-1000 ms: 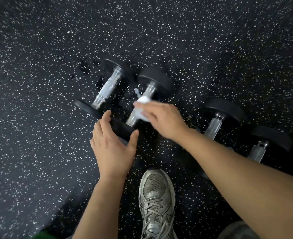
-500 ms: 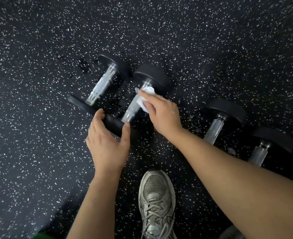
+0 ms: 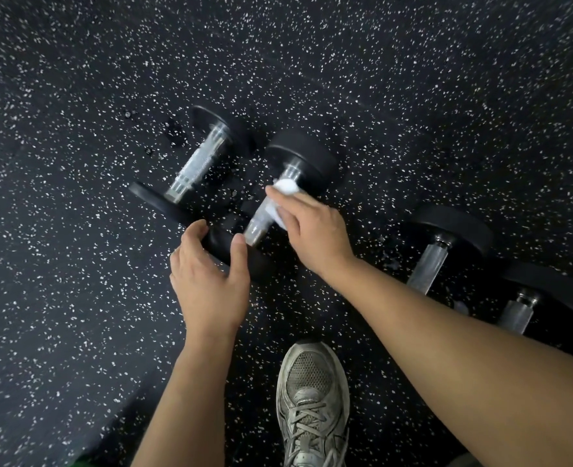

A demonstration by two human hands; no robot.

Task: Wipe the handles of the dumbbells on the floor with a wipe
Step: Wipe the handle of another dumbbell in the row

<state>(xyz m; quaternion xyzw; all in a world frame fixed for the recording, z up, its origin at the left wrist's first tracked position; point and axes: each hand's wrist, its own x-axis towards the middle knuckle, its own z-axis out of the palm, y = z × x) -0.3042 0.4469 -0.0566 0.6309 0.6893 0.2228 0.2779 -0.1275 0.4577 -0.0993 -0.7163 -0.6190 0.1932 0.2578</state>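
Several black dumbbells with metal handles lie in a row on the speckled floor. My right hand (image 3: 315, 227) presses a white wipe (image 3: 287, 188) around the upper part of the handle of the second dumbbell (image 3: 303, 156). My left hand (image 3: 207, 281) grips the near black end (image 3: 224, 247) of that same dumbbell, thumb and fingers curled over it. The leftmost dumbbell (image 3: 197, 163) lies free beside it, its knurled handle bare. To the right, the third dumbbell (image 3: 453, 234) and the fourth dumbbell (image 3: 544, 291) lie partly behind my right forearm.
My grey laced shoe (image 3: 312, 399) stands on the floor just below the hands. The black rubber floor (image 3: 76, 298) with white flecks spreads out on all sides. A few dark wet spots (image 3: 174, 133) lie left of the first dumbbell.
My right hand has slid the wipe up the second dumbbell's handle toward its far end. My left hand has closed more firmly on the near end.
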